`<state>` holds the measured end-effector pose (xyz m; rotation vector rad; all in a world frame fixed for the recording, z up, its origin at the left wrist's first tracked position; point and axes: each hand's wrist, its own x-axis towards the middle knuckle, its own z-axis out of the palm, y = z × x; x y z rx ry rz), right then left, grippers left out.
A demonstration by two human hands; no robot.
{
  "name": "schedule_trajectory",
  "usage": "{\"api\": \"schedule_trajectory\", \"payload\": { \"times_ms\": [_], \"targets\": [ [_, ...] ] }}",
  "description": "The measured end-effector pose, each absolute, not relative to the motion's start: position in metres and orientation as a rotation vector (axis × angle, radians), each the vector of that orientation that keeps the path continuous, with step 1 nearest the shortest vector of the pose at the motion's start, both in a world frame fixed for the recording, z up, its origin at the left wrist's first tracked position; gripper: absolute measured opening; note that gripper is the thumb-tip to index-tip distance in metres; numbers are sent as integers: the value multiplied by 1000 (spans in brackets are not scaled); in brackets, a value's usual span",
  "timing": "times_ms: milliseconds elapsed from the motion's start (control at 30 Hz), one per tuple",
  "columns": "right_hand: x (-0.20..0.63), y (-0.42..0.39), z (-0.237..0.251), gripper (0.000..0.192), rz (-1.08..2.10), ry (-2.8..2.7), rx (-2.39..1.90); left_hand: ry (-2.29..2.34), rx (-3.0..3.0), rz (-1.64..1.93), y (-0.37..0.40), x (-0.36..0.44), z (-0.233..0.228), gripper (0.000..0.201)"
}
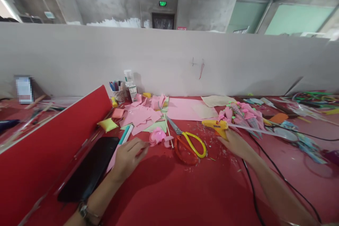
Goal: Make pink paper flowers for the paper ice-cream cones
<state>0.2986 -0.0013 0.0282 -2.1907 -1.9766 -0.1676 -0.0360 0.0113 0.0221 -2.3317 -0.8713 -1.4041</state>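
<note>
Red felt-covered table (169,190), backed by a long grey partition wall (169,60); on it a flat black tablet (90,169) at left, a heap of pink paper offcuts (140,114), and orange-and-yellow-handled scissors (189,143) lying between the hands. Left hand (128,157), fingers loosely curled, fingertips touching a small pink paper flower on a thin wooden stick (159,136). Right hand (235,144), fingers partly closed around the handle of a yellow hot-glue gun (215,125), beside a bundle of pink wrapped cones (242,113).
</note>
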Motion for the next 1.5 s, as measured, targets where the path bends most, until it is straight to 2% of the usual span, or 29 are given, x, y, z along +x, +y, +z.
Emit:
{"api": "schedule_trajectory", "payload": {
  "times_ms": [133,233,333,400,500,567,800,1000,1233,1500],
  "targets": [
    [285,-19,49,14,-302,-2022,-2400,-998,-2296,-1542,13,-38,23,19],
    [264,-33,74,12,-103,-1947,-2635,-1027,-2263,-1620,14,-38,24,18],
    [235,-36,93,12,52,-2175,-2410,-1018,-2258,-1653,14,-37,25,19],
    [213,-28,95,19,156,-2359,-2037,-1025,-2256,-1659,15,-38,25,19],
    [182,-10,85,22,310,-2376,-1686,-1051,-2247,-1670,15,-40,26,20],
    [165,1,73,24,253,-2367,-1588,-1057,-2236,-1676,15,-41,26,21],
    [144,26,45,18,254,-2519,-1642,-1124,-2257,-1663,16,-43,21,19],
    [152,28,45,22,286,-2420,-1615,-1137,-2302,-1651,17,-43,16,17],
    [156,17,38,14,440,-2265,-1381,-1116,-2345,-1629,15,-42,17,18],
    [156,21,43,12,599,-2121,-1350,-1092,-2347,-1609,16,-42,15,17]
  ]
}}
